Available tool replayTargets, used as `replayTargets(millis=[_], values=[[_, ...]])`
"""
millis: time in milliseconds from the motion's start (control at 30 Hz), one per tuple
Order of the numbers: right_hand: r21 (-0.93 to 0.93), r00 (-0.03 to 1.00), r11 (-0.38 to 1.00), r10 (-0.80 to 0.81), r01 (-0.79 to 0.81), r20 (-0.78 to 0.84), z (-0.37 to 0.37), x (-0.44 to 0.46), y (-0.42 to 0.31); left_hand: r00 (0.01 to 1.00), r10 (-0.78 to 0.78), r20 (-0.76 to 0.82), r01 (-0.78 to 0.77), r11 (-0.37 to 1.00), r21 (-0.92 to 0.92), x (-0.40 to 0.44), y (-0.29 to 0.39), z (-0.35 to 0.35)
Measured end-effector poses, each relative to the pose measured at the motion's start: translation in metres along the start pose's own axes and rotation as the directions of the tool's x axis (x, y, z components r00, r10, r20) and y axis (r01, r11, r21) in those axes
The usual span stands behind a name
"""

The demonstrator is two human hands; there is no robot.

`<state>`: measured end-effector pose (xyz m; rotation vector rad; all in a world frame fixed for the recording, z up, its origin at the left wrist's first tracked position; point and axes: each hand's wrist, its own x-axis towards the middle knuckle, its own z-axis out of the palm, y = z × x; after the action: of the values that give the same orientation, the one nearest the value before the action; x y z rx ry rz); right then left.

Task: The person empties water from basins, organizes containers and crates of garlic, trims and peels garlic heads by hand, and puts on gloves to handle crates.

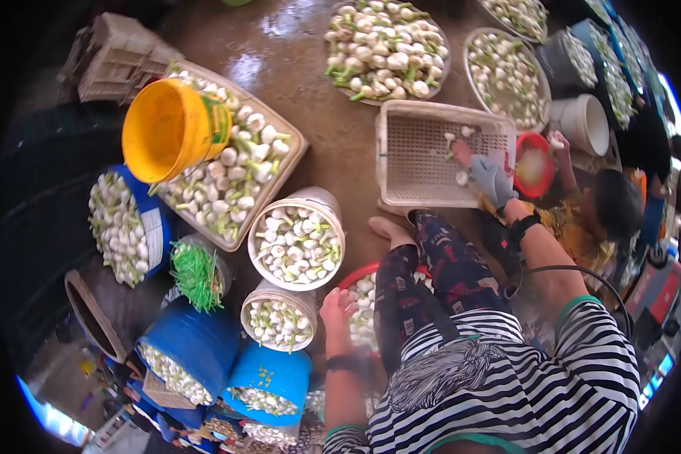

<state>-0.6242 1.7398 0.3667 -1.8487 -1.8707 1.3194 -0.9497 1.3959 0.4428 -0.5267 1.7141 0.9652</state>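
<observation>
My left hand [337,309], bare with loosely bent fingers, hangs beside a white bucket of garlic [280,321] and a red basin of garlic [362,303]. It appears to hold nothing. My right hand [513,210], below a black wristband, is at the near right corner of a white plastic crate [382,155]. Grey cloth [492,180], like a glove or sleeve, covers the area just beyond it, so its fingers cannot be made out. Past the cloth, bare fingers [461,151] reach among several garlic bulbs [461,178] in the crate; whose they are is unclear.
A co-worker [583,219] crouches at right, one hand [560,144] holding a garlic bulb above a red bowl [533,165]. A yellow bucket [166,129] rests on a garlic-filled crate [299,155]. Garlic tubs stand left and far right. The brown floor [310,98] looks wet.
</observation>
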Motion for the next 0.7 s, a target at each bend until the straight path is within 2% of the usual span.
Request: replayTargets(millis=[167, 233, 267, 300, 333, 367, 433, 533, 633, 700], values=[[0.301, 0.966, 0.943, -0.199, 0.143, 0.164, 0.076, -0.015, -0.093, 0.997, 0.046, -0.057, -0.054, 0.986, -0.159, -0.026, -0.016, -0.034], [0.469, 0.958, 0.881, -0.079, -0.062, 0.276, 0.089, -0.017, -0.129, 0.959, 0.284, -0.009, -0.283, 0.958, 0.051, -0.021, -0.050, -0.066], [0.532, 0.939, 0.829, -0.025, -0.173, 0.344, 0.092, -0.018, -0.147, 0.961, 0.278, -0.018, -0.275, 0.958, 0.080, -0.022, -0.059, -0.077], [0.413, 0.945, 0.899, 0.000, -0.143, 0.327, 0.091, -0.021, -0.168, 0.926, 0.374, 0.045, -0.361, 0.848, 0.388, -0.023, -0.068, -0.089], [0.287, 0.953, 0.952, 0.020, -0.111, 0.301, 0.086, -0.023, -0.188, 0.878, 0.466, 0.109, -0.406, 0.604, 0.686, -0.025, -0.076, -0.100], [0.154, 0.963, 0.985, 0.037, -0.081, 0.268, 0.085, -0.026, -0.204, 0.817, 0.551, 0.170, -0.393, 0.316, 0.864, -0.027, -0.084, -0.111], [0.039, 0.978, 0.999, -0.013, 0.005, 0.210, 0.082, -0.019, -0.212, 0.816, 0.558, 0.153, -0.272, 0.137, 0.953, -0.025, -0.108, -0.124], [-0.158, 0.990, 0.986, -0.025, 0.048, 0.142, 0.066, -0.014, -0.227, 0.796, 0.593, -0.121, -0.294, 0.553, 0.779, -0.012, -0.169, -0.141], [-0.185, 0.990, 0.975, -0.107, 0.123, 0.096, 0.060, 0.020, -0.198, 0.840, 0.534, 0.097, -0.147, 0.052, 0.988, -0.047, -0.136, -0.112], [-0.183, 0.968, 0.958, -0.192, 0.221, 0.164, 0.054, 0.045, -0.174, 0.765, 0.627, 0.148, -0.300, 0.143, 0.943, -0.043, -0.137, -0.109]])
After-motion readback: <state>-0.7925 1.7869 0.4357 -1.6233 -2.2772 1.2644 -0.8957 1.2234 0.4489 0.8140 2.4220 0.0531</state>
